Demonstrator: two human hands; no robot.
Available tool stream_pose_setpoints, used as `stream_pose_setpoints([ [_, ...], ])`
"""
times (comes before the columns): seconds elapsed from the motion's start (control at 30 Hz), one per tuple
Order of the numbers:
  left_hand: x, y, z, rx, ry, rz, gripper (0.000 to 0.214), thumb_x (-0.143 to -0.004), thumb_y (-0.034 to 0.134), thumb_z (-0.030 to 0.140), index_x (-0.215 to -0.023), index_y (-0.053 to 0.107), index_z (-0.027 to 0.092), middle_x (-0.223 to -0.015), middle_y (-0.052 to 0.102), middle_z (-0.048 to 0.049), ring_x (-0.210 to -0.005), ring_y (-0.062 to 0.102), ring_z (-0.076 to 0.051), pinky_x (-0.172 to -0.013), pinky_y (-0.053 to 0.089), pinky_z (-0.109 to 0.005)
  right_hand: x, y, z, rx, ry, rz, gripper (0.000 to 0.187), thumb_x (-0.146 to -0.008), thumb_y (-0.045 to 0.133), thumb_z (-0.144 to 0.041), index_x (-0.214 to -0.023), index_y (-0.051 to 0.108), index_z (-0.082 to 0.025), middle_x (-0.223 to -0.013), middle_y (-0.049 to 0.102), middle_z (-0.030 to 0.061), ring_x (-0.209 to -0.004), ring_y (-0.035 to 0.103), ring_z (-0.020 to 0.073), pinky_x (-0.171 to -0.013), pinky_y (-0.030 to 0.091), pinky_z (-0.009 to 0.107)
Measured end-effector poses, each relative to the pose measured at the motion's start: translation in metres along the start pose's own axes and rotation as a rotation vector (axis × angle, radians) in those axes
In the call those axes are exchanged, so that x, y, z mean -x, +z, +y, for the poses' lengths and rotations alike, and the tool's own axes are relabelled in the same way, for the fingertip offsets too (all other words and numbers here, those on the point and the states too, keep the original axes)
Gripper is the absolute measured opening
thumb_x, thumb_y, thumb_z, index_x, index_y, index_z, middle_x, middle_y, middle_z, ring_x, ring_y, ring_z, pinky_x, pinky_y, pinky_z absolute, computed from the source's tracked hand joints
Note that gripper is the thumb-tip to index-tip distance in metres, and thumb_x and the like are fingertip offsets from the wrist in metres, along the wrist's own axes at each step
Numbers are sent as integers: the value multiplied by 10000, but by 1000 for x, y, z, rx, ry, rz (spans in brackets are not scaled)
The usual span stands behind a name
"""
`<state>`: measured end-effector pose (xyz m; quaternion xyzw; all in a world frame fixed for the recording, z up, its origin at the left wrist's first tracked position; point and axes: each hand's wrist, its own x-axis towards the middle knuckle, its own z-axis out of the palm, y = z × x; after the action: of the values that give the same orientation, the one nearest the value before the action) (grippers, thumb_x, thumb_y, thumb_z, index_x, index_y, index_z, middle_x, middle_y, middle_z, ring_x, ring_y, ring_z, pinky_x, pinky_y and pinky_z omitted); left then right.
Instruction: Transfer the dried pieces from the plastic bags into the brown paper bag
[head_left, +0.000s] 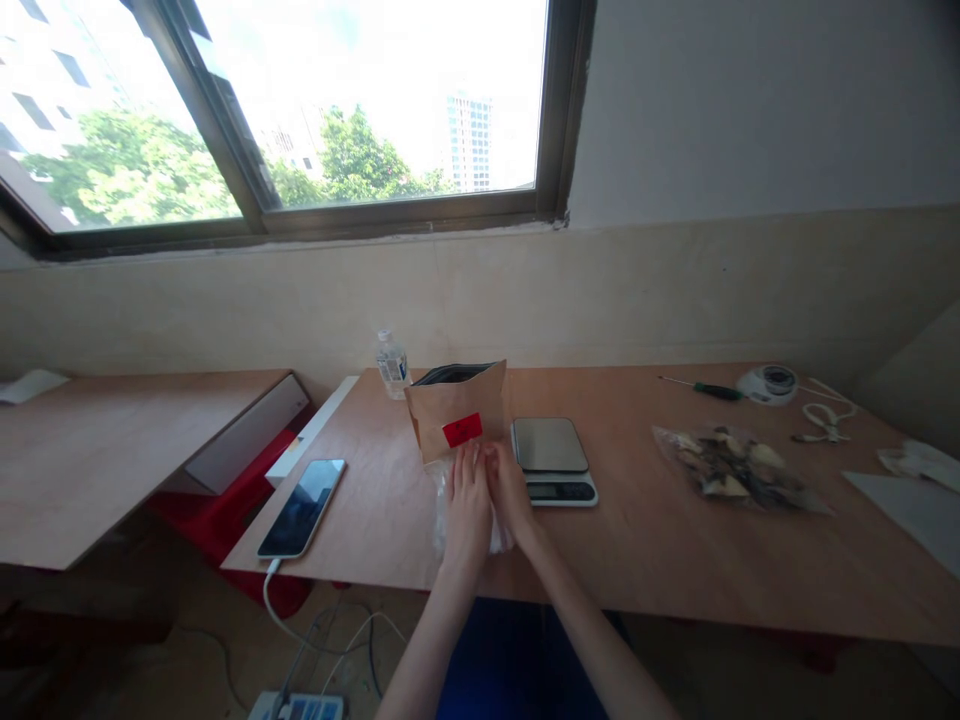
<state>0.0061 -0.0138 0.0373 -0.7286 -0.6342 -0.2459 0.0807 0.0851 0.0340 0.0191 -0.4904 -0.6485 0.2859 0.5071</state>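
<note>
A brown paper bag (457, 405) with a red label stands open on the wooden table (645, 540), tilted toward me. A clear plastic bag (442, 500) lies flat in front of it. My left hand (466, 505) rests on the plastic bag, fingers stretched toward the paper bag's base. Close beside it on the same plastic lies my right hand (510, 490), its fingers extended too. The two hands touch side by side. Whether they pinch the plastic is not visible.
A digital kitchen scale (553, 458) sits just right of the hands. A phone (304, 506) on a cable lies left, a water bottle (391, 364) behind. At right are a clear bag of dried pieces (739, 468), a screwdriver (701, 388), a tape roll (766, 382) and a second table (97, 450).
</note>
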Motion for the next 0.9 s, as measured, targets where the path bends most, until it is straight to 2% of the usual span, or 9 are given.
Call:
stream_pose_setpoints([
  [0.1, 12, 29, -13, -106, -7, -127, 503, -835, 288, 45, -1322, 414, 46, -1396, 392, -188, -1324, 310, -264, -1054, 310, -447, 3, -12, 1, 22, -13, 150, 255, -874, 365, -270, -1019, 551, -172, -1015, 611, 109, -962, 563, 210, -855, 436, 370],
  [0.2, 17, 44, -21, -143, 3, -193, 510, -841, 288, 68, -1338, 393, 29, -1401, 376, -197, -1325, 304, -274, -1062, 299, -447, 10, -30, -1, -24, -4, 173, 251, -886, 355, -297, -977, 560, -183, -992, 612, 101, -933, 568, 201, -831, 445, 352],
  [0.4, 10, 49, -15, -164, -39, -244, 535, -830, 276, 47, -1358, 351, 10, -1394, 364, -234, -1313, 319, -304, -1058, 275, -490, 33, -66, -1, -85, 96, 175, 251, -857, 395, -330, -906, 594, -185, -942, 642, 91, -872, 594, 208, -745, 462, 330],
  [0.53, 8, 49, -12, -165, -59, -291, 565, -814, 262, 17, -1376, 317, 15, -1407, 337, -236, -1324, 296, -307, -1058, 260, -503, 58, -101, 15, -33, 157, 321, 251, -840, 418, -349, -904, 601, -190, -950, 646, 96, -894, 587, 227, -769, 451, 353],
  [0.63, 7, 47, -13, -166, -55, -314, 575, -807, 233, -5, -1376, 314, 12, -1416, 324, -226, -1325, 303, -282, -1068, 261, -473, 67, -141, 44, 129, 183, 515, 258, -815, 420, -338, -862, 613, -173, -909, 641, 105, -853, 569, 235, -776, 430, 374],
  [0.73, 7, 46, -14, -166, -42, -318, 571, -806, 224, -12, -1367, 327, 0, -1418, 324, -221, -1326, 304, -267, -1080, 249, -442, 60, -189, 79, 428, 151, 679, 273, -770, 420, -285, -889, 624, -148, -917, 615, 133, -873, 539, 256, -795, 404, 404],
  [0.8, 7, 46, -15, -153, -40, -320, 573, -805, 238, -10, -1371, 324, 9, -1414, 327, -227, -1330, 293, -273, -1078, 246, -450, 49, -219, 98, 665, 118, 751, 316, -745, 448, -292, -944, 626, -123, -995, 587, 173, -1007, 493, 310, -885, 334, 474],
  [0.9, 7, 45, -14, -136, -44, -318, 614, -802, 261, -13, -1404, 290, 105, -1414, 336, -216, -1330, 287, -294, -1050, 267, -493, 33, -252, 114, 835, 103, 776, 450, -723, 505, -363, -1072, 586, -90, -1192, 476, 237, -1130, 404, 363, -904, 292, 516],
])
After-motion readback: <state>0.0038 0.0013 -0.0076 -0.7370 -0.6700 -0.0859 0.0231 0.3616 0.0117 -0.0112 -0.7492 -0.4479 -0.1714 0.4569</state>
